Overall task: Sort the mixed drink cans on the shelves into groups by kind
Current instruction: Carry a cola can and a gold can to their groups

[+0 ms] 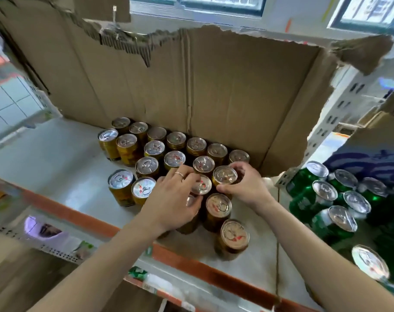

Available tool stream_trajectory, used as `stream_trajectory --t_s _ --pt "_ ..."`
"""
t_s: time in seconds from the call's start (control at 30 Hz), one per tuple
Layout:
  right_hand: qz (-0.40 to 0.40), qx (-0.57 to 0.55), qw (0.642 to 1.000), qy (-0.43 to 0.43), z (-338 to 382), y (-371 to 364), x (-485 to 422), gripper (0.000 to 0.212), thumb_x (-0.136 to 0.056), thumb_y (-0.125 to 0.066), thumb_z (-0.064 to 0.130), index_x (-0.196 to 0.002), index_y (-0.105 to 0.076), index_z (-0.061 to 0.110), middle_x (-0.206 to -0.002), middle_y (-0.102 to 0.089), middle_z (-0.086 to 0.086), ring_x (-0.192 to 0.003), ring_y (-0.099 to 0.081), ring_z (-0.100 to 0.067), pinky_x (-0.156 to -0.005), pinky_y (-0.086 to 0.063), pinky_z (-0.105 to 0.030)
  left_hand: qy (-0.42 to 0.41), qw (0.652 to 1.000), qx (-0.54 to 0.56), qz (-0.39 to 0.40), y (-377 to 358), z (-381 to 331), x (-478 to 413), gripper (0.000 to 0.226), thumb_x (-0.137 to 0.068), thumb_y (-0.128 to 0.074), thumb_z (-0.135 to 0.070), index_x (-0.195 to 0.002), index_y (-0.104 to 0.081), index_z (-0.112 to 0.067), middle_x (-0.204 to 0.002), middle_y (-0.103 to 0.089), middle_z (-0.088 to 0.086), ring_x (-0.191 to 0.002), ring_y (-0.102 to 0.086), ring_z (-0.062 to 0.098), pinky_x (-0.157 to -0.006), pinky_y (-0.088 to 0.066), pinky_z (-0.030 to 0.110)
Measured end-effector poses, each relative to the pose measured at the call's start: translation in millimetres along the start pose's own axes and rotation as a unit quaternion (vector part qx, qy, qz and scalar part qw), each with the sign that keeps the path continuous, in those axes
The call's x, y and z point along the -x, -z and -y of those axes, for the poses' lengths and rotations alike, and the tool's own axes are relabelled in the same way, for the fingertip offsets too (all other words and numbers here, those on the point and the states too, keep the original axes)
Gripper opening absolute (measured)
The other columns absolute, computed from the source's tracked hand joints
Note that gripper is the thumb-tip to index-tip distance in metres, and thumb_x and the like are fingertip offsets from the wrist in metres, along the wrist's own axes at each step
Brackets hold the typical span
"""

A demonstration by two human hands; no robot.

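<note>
cardboard (236, 86): torn, upright behind cans | shelf (56, 158): white deck, orange front edge | green cans (308, 199): grouped in right bay | gold cans (128, 149): upright cluster, centre, in front of cardboard | left hand (173, 199): fingers and thumb curled round can A (202, 185) | right hand (247, 188): fingers and thumb curled round can B (224, 175), just beside can A | ring (179, 174): on left hand.

Gold cans (151, 152) before the cardboard sheet (225, 91): lid print and side labels too small and blurred to read. One front can (189, 228): mostly covered by the left hand (175, 199); grip not discernible. Rear can (224, 175): far side hidden by the right hand (243, 188) curled round it. Green cans (322, 199) right of the sheet: group cut by the picture edge. Packets (47, 230) below-left of the sheet: blurred, unidentifiable.
</note>
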State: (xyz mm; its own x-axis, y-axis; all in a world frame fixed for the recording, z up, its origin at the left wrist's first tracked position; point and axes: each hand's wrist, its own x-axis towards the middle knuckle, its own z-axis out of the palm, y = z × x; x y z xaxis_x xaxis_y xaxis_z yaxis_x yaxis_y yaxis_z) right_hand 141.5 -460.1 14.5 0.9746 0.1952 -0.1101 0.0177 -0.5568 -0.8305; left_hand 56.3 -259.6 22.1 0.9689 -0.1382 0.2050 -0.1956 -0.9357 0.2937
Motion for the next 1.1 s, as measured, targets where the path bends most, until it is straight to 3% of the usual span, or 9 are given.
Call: stream_trajectory --t_s 0.17,0.33,0.47,0.57,0.77,0.87,0.97,1.1 --pt "-0.023 -0.04 0.998 -0.038 -3 -13 1 0.057 -0.064 -0.09 0.014 -0.109 -0.056 0.024 -0.098 -0.057 0.017 -0.094 -0.055 0.0 -0.075 -0.042 -0.016 -0.037 0.997 -0.025 0.069 -6 16 -6 0.067 -0.08 -0.044 -0.069 -0.134 -0.049 -0.029 -0.14 -0.045 -0.002 -0.127 -0.042 0.025 -0.097 -0.044 0.047" --pt "-0.015 -0.059 0.997 -0.054 -11 -17 5 0.061 -0.07 -0.087 0.025 -0.123 -0.056 0.025 -0.116 -0.063 0.003 -0.108 -0.059 -0.013 -0.086 -0.049 -0.024 -0.086 0.993 -0.043 0.071 -20 22 -4 0.066 -0.083 -0.038 -0.073 -0.134 -0.05 -0.034 -0.144 -0.044 -0.001 -0.132 -0.04 0.027 -0.105 -0.033 0.051" --pt "-0.054 -0.039 0.992 -0.109 -9 -9 13 0.061 -0.086 -0.072 0.035 -0.141 -0.047 0.028 -0.118 -0.053 0.005 -0.103 -0.057 -0.013 -0.076 -0.051 -0.023 -0.084 0.994 -0.017 0.067 -25 23 -5 0.069 -0.079 -0.033 -0.074 -0.132 -0.053 -0.035 -0.143 -0.045 -0.004 -0.132 -0.04 0.026 -0.106 -0.03 0.054" --pt "-0.075 -0.013 0.989 -0.128 -8 -12 13 0.054 -0.089 -0.07 0.032 -0.139 -0.051 0.021 -0.112 -0.061 0.001 -0.092 -0.064 -0.013 -0.081 -0.055 -0.029 -0.085 0.994 -0.01 0.07 -28 24 -4 0.07 -0.078 -0.032 -0.073 -0.134 -0.051 -0.035 -0.144 -0.043 -0.006 -0.134 -0.037 0.027 -0.108 -0.028 0.055" --pt "-0.142 -0.051 0.98 -0.132 1 -31 14 0.048 -0.089 -0.07 0.034 -0.134 -0.057 0.022 -0.126 -0.062 -0.007 -0.108 -0.058 -0.015 -0.096 -0.051 -0.033 -0.091 0.995 0.008 0.049 -31 27 -4 0.063 -0.079 -0.042 -0.069 -0.126 -0.058 -0.032 -0.136 -0.052 -0.004 -0.125 -0.046 0.028 -0.102 -0.034 0.055" --pt "-0.134 -0.044 0.982 -0.126 3 -33 19 0.049 -0.091 -0.067 0.035 -0.137 -0.054 0.021 -0.122 -0.062 -0.001 -0.101 -0.061 -0.01 -0.092 -0.05 -0.028 -0.09 0.994 0.011 0.056 -29 26 -5 0.06 -0.081 -0.041 -0.068 -0.126 -0.057 -0.032 -0.138 -0.051 -0.006 -0.128 -0.045 0.028 -0.103 -0.032 0.054" --pt "-0.121 -0.039 0.985 -0.119 8 -22 29 0.042 -0.093 -0.064 0.035 -0.132 -0.058 0.021 -0.123 -0.064 -0.002 -0.11 -0.061 -0.016 -0.099 -0.051 -0.037 -0.091 0.994 0.008 0.061 -27 27 -3 0.062 -0.082 -0.039 -0.069 -0.13 -0.053 -0.033 -0.142 -0.046 -0.007 -0.132 -0.039 0.026 -0.106 -0.028 0.053" --pt "-0.13 0.008 0.989 -0.069 12 6 63 0.039 -0.096 -0.058 0.033 -0.133 -0.059 0.02 -0.12 -0.064 0.005 -0.109 -0.058 -0.007 -0.086 -0.044 -0.013 -0.097 0.994 0.014 0.049 -21 17 -9 0.057 -0.084 -0.041 -0.068 -0.125 -0.055 -0.031 -0.14 -0.046 -0.006 -0.13 -0.039 0.025 -0.106 -0.028 0.054"
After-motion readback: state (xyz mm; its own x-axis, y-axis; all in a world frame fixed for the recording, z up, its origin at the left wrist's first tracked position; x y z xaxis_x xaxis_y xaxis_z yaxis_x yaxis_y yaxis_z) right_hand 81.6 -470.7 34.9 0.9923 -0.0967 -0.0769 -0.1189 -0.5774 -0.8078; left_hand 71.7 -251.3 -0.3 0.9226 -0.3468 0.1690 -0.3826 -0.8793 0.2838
